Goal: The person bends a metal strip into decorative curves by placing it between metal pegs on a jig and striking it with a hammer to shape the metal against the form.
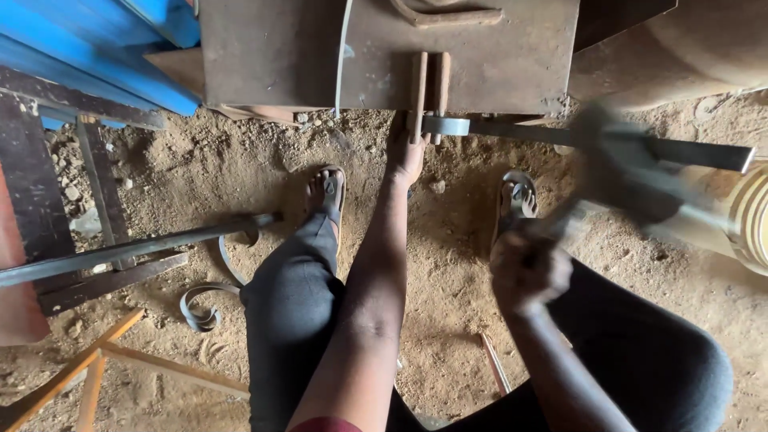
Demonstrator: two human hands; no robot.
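Your right hand point(528, 268), low and right of centre, is clenched around a blurred hammer point(620, 172). Your left hand point(406, 152), upper centre, grips the flat metal bar point(592, 140) against the rusty steel block point(480, 56).

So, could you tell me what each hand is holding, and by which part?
The right hand grips a blurred hammer by its handle's lower end. The left hand steadies the flat metal bar near its bent end.

You have no packages, labels, signs or screens anywhere around your hands here; nothing of that kind shows in this view.
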